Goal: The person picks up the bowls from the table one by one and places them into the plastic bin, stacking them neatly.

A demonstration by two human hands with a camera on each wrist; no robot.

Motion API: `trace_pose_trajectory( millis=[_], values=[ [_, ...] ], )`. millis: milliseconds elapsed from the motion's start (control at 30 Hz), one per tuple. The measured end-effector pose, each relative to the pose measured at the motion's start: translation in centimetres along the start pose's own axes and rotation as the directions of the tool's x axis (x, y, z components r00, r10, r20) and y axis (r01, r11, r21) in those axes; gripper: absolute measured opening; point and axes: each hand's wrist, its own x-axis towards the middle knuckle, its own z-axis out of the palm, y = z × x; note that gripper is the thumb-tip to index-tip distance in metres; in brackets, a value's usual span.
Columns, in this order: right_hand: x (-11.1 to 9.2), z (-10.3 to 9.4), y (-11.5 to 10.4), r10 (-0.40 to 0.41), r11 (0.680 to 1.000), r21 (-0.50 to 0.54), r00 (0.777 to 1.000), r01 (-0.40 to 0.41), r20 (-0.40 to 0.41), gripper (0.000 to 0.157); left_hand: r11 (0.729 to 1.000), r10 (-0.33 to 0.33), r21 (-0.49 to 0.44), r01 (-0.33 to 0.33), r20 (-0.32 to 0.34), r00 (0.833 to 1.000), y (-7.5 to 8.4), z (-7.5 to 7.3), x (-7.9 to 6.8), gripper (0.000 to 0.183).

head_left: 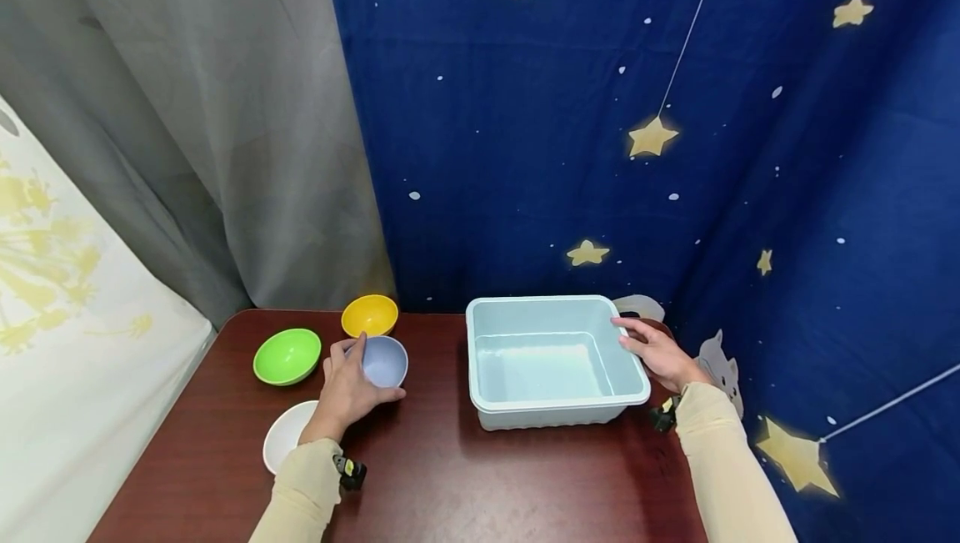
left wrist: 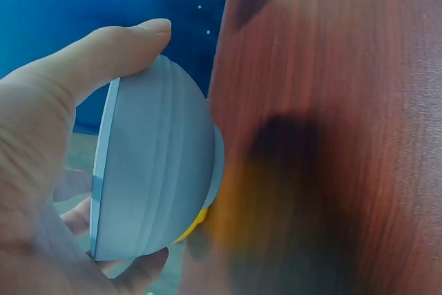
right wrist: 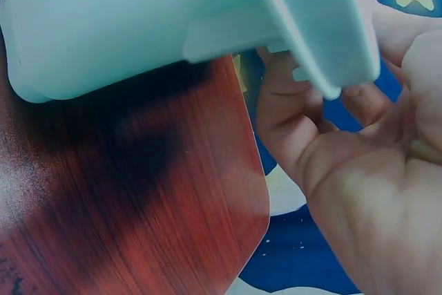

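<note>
My left hand (head_left: 349,389) holds a blue-grey bowl (head_left: 386,362) by its sides, thumb on one side and fingers on the other. In the left wrist view the bowl (left wrist: 155,164) appears raised off the table, its shadow apart from it. At the right, my right hand (head_left: 660,355) grips the rim of a pale blue plastic basin (head_left: 558,403). The right wrist view shows curled fingers (right wrist: 286,101) beneath the rim of the basin (right wrist: 331,32). A yellow bowl (head_left: 370,315) stands just behind the blue-grey one.
On the brown table (head_left: 420,476), a green bowl (head_left: 287,357) stands at the left. A white bowl (head_left: 283,434) is partly hidden behind my left wrist. A blue star-patterned curtain (head_left: 525,151) and a grey curtain (head_left: 292,151) hang behind the table.
</note>
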Motion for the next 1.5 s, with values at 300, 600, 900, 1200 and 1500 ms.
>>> trace_pose_trajectory(
  millis=[300,600,900,1200,1500],
  values=[
    [-0.3,0.1,0.5,0.000,0.998,0.058,0.999,-0.001,0.034,0.059,1.000,0.006,-0.012,-0.006,0.013,1.000,0.7,-1.0,-0.1,0.135],
    [-0.3,-0.7,1.2,0.031,0.993,0.116,0.997,-0.039,0.067,0.062,0.997,0.081,-0.011,-0.082,-0.013,0.997,1.7,-1.7,-0.1,0.133],
    [-0.1,-1.4,1.3,0.048,0.991,0.120,0.994,-0.060,0.103,0.058,0.994,0.113,0.002,-0.113,-0.017,0.993,3.7,-2.6,-0.1,0.131],
    [0.0,-1.4,1.2,0.051,0.992,0.107,0.995,-0.060,0.085,0.055,0.979,0.195,-0.055,-0.194,0.001,0.981,7.5,-3.6,0.7,0.123],
    [-0.1,-1.2,1.0,0.046,0.991,0.120,0.994,-0.058,0.104,0.055,0.965,0.244,-0.101,-0.242,0.007,0.970,11.2,-4.1,1.6,0.126]
  ],
)
